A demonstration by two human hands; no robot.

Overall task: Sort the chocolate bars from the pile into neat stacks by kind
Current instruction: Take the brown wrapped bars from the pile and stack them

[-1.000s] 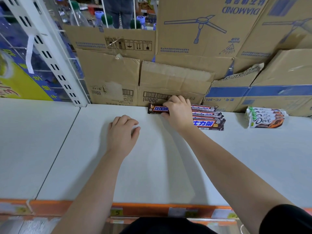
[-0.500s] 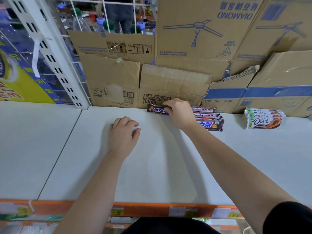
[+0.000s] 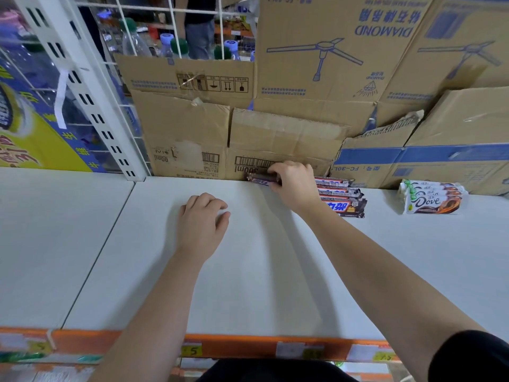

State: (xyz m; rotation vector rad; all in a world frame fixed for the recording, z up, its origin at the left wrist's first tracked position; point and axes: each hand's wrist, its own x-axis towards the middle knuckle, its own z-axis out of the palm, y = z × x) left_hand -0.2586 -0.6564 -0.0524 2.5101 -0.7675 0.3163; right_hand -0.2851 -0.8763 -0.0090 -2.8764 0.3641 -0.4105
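A row of brown Snickers bars [image 3: 343, 198] lies at the back of the white shelf [image 3: 248, 271], against the cardboard boxes. My right hand [image 3: 293, 183] reaches over them, its fingers curled round the rearmost Snickers bar [image 3: 261, 179], whose left end sticks out past the fingers. To the right, apart from them, sits a neat stack of white Dove bars [image 3: 431, 198]. My left hand [image 3: 202, 219] rests on the bare shelf with loosely curled fingers and holds nothing.
Cardboard boxes [image 3: 275, 133] line the back of the shelf. A white slotted upright [image 3: 91, 106] and a wire grid stand at the back left, with bottles behind. An orange price rail [image 3: 248, 346] runs along the front edge.
My right hand has pushed the rearmost Snickers bar back against the cardboard box; less of the bar shows now. The left hand has stayed in place.
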